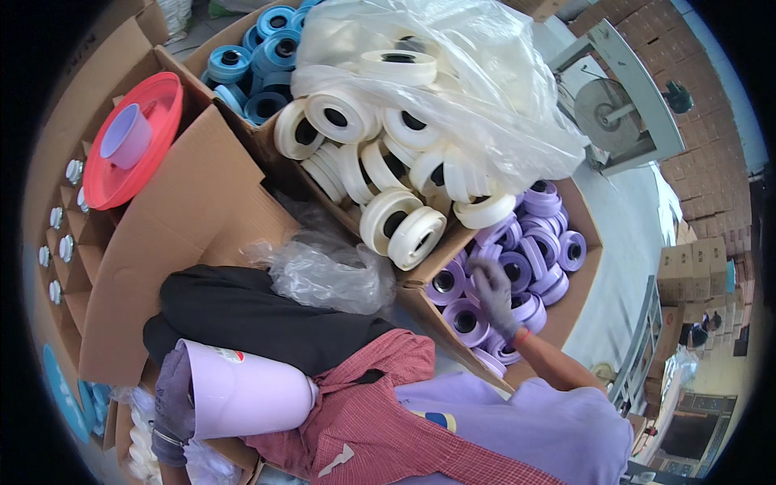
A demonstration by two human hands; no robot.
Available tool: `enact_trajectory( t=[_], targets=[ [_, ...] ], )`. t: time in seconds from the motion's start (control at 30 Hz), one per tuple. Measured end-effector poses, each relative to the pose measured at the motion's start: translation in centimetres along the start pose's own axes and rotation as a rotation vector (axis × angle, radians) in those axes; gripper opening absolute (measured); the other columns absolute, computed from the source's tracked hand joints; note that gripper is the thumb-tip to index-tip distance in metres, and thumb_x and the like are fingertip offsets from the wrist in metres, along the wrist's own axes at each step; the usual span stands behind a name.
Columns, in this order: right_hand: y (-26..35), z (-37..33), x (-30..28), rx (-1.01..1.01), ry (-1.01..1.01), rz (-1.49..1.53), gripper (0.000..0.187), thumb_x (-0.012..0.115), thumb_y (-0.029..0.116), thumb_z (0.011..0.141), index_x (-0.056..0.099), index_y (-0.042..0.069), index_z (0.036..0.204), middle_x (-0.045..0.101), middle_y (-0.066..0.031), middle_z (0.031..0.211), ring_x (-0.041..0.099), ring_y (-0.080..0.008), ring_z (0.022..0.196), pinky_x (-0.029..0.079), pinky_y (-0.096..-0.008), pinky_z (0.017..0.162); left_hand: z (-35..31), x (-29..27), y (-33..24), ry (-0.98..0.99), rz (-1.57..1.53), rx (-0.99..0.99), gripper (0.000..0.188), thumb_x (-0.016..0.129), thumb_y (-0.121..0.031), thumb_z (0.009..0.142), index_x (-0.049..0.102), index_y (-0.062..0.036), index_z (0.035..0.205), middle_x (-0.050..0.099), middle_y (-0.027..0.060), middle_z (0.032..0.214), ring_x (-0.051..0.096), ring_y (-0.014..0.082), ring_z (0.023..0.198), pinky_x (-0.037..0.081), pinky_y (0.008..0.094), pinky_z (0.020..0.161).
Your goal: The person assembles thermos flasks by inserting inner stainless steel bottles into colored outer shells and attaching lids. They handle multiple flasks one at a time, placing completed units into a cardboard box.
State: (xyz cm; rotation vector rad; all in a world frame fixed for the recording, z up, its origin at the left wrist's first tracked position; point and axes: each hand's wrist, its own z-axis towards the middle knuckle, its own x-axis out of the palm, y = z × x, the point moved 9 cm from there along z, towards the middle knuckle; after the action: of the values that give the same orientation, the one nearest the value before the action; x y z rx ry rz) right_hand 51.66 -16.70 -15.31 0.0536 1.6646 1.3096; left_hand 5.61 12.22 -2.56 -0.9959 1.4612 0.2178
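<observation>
My left hand (171, 404), in a dark grey glove, grips a light purple tapered plastic container (250, 392) at its wide end. The container lies sideways over my lap, with a small red-and-white sticker near its rim. My right hand (495, 297), in a thin greyish glove, reaches into a cardboard box of purple ring-shaped lids (465, 322) with dark centres. Its fingers are stretched out and touch the lids; the fingertips are partly hidden among them.
Cream lids (339, 117) pile high beneath a clear plastic sheet (453, 89), beside blue lids (275, 52). At left, a red round tray (166, 105) carrying a purple cup (127, 137) rests on a divided carton (81, 279). Crumpled plastic (331, 271) lies near my knee.
</observation>
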Motion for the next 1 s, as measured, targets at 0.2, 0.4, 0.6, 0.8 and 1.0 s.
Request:
enact_trajectory(
  t=[0.2,0.4,0.6,0.8,1.0],
  targets=[
    [-16.6,7.1,-2.1,0.329,-0.34,0.074,0.086,0.073,0.036,0.083,0.032,-0.008,0.144,0.05,-0.0285,0.137,0.049,-0.0389,0.128,0.04,-0.0405,0.106,0.1,-0.3,-0.6,-0.013,-0.024,0.043,0.052,0.069,-0.021,0.079,0.056,0.0041,0.123,0.061,0.0208,0.107,0.06,0.0387,0.098,0.05,0.0423,0.086],
    [-18.7,8.9,-3.4,0.25,-0.277,-0.003,0.081,0.071,0.044,0.081,0.042,-0.003,0.139,0.059,-0.0241,0.118,0.056,-0.037,0.112,0.045,-0.0432,0.097,-0.3,-1.5,-0.5,-0.173,-0.157,0.025,0.047,0.067,-0.017,0.081,0.058,0.0051,0.122,0.061,0.0236,0.109,0.059,0.039,0.101,0.048,0.0444,0.09],
    [10.0,1.7,-6.3,0.25,0.557,0.284,0.058,0.062,0.038,0.091,0.058,-0.003,0.132,0.065,-0.0133,0.124,0.06,-0.0212,0.114,0.045,-0.0321,0.101,-1.8,-8.5,-4.6,-0.566,-0.403,0.113,0.05,0.06,-0.016,0.083,0.056,0.0063,0.127,0.059,0.0225,0.125,0.056,0.0364,0.116,0.042,0.0427,0.104],
    [33.5,4.0,9.9,-0.158,0.976,1.226,0.059,0.053,0.038,0.102,0.041,0.0,0.146,0.055,-0.0098,0.137,0.054,-0.0143,0.122,0.044,-0.0288,0.103,4.1,-3.2,-10.9,0.041,-1.379,0.275,0.082,0.068,-0.048,0.089,0.034,-0.0031,0.149,0.047,0.0104,0.145,0.047,0.024,0.132,0.035,0.0407,0.114],
    [48.2,0.9,12.7,-1.555,0.009,0.324,0.06,0.069,0.015,0.08,0.048,0.006,0.135,0.04,-0.0237,0.141,0.046,-0.0445,0.124,0.046,-0.053,0.093,-2.0,-8.4,0.6,-0.843,-1.374,0.155,0.042,0.056,-0.026,0.1,0.05,0.001,0.132,0.058,0.0106,0.129,0.058,0.0194,0.118,0.049,0.0334,0.099]
  ],
)
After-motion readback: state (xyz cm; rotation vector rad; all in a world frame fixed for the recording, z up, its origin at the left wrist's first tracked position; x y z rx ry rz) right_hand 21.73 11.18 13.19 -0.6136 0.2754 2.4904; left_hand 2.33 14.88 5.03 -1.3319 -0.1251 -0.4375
